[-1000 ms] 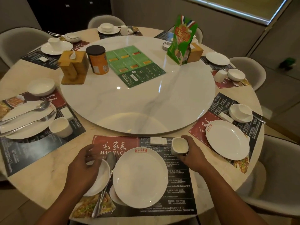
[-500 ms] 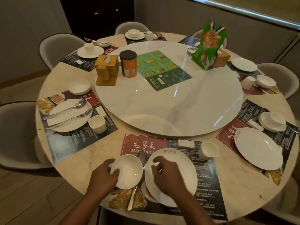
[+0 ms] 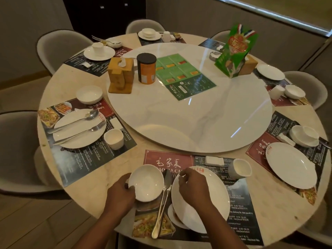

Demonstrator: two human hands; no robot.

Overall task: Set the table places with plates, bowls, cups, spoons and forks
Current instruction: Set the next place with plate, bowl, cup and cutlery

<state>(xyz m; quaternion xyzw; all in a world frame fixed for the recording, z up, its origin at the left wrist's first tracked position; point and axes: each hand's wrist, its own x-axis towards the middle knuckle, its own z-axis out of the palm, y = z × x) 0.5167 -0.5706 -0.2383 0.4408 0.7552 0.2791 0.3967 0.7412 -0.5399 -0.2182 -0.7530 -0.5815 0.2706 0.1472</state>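
Note:
At the near place setting my left hand (image 3: 120,193) grips the rim of a white bowl (image 3: 146,183) at the placemat's left side. A spoon (image 3: 162,200) and a fork lie between the bowl and a white plate (image 3: 213,198). My right hand (image 3: 194,187) hovers over the plate's left edge with its fingers curled, holding nothing that I can see. A white cup (image 3: 239,168) stands beyond the plate on the right. A small dish peeks out from under the plate's near-left edge.
A marble turntable (image 3: 188,115) fills the table's middle, carrying a wooden napkin holder (image 3: 121,75), an orange canister (image 3: 146,68), a green menu and a green standing card (image 3: 233,53). Other settings ring the table; the left one has a plate (image 3: 79,128) with spoon and fork.
My right hand left the cup and came across to the plate's left edge. My left hand moved the bowl slightly left and up. My view shifted left.

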